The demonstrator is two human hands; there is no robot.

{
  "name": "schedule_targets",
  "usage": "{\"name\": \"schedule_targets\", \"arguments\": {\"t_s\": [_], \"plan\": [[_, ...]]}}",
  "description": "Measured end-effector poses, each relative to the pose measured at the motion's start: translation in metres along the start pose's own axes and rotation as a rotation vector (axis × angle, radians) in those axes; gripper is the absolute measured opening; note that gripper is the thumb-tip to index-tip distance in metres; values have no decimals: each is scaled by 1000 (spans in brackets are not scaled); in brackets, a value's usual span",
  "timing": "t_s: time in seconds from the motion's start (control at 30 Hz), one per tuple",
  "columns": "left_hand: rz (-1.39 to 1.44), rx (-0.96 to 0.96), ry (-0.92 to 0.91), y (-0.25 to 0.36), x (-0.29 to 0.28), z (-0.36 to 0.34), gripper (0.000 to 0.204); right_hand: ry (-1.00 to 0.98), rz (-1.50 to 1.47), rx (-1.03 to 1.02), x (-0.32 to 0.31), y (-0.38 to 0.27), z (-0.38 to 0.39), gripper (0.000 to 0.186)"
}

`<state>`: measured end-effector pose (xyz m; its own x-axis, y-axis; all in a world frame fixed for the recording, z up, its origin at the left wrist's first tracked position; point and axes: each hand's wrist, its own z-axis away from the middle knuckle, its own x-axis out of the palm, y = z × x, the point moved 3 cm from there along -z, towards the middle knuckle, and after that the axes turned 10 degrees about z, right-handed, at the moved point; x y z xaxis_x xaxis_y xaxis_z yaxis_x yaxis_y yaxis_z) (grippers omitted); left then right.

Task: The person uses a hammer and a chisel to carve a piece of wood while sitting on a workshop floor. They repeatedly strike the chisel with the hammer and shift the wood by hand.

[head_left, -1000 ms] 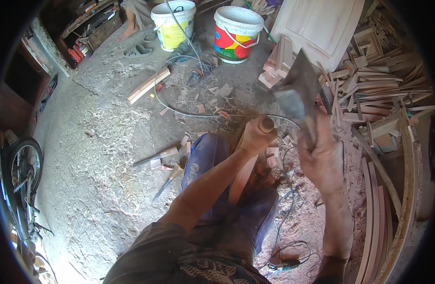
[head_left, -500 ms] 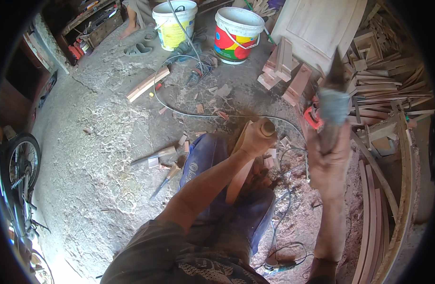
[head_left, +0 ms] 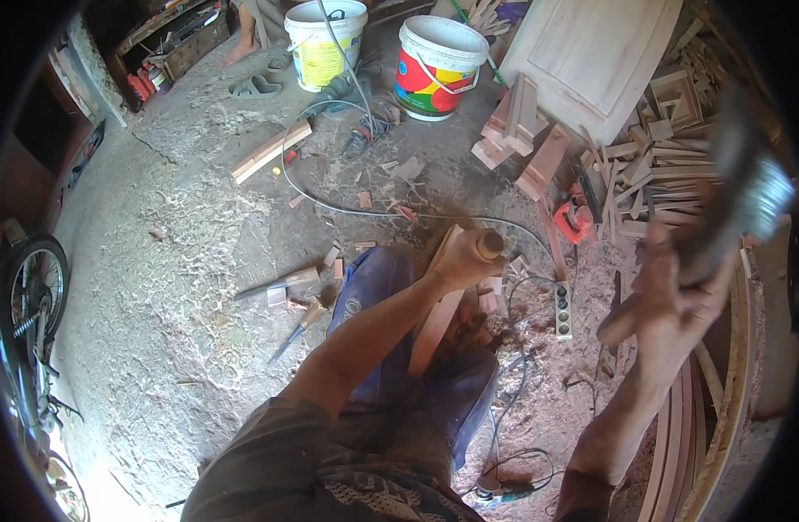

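My left hand (head_left: 460, 261) is closed around an upright wooden tool handle (head_left: 489, 244), its round end facing up; whatever blade it has is hidden below the fist. Under that hand a wooden board (head_left: 435, 332) slants between my knees. Out to the right, my right hand (head_left: 678, 300) grips a hammer-like tool (head_left: 748, 196) with a shiny metal head, smeared by motion and raised well away from the left hand. On the floor left of my legs lie a wooden-handled chisel (head_left: 297, 332) and another long wooden-handled tool (head_left: 278, 285).
A power strip (head_left: 563, 311) and trailing cables lie right of my knees, near a red-handled saw (head_left: 575, 223). Two buckets (head_left: 440, 65) stand ahead. Scrap wood (head_left: 669, 174) and a panel (head_left: 591, 65) fill the far right; curved strips (head_left: 678, 435) lie near right. A motorcycle wheel (head_left: 38, 283) is at left.
My right hand has swung to the right and slightly down with the hammer-like tool, uncovering the power strip and saw. The left hand keeps its hold in nearly the same place.
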<state>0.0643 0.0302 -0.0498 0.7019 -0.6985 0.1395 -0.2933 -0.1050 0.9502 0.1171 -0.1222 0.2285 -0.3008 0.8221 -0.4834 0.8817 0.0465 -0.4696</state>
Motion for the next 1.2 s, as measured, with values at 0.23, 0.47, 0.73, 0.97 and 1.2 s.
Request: {"name": "schedule_targets", "arguments": {"t_s": [0.23, 0.47, 0.73, 0.97, 1.2], "plan": [[47, 255, 31, -30, 5, 10, 31, -982, 604, 17, 87, 71, 104, 38], [19, 32, -27, -11, -5, 37, 21, -728, 282, 504, 44, 76, 160, 36], [303, 66, 293, 13, -25, 9, 16, -569, -108, 903, 9, 88, 248, 32], [155, 88, 246, 25, -38, 15, 15, -484, -235, 1079, 8, 82, 260, 41], [240, -42, 250, 23, -36, 18, 15, -506, -251, 1077, 9, 86, 263, 41]]}}
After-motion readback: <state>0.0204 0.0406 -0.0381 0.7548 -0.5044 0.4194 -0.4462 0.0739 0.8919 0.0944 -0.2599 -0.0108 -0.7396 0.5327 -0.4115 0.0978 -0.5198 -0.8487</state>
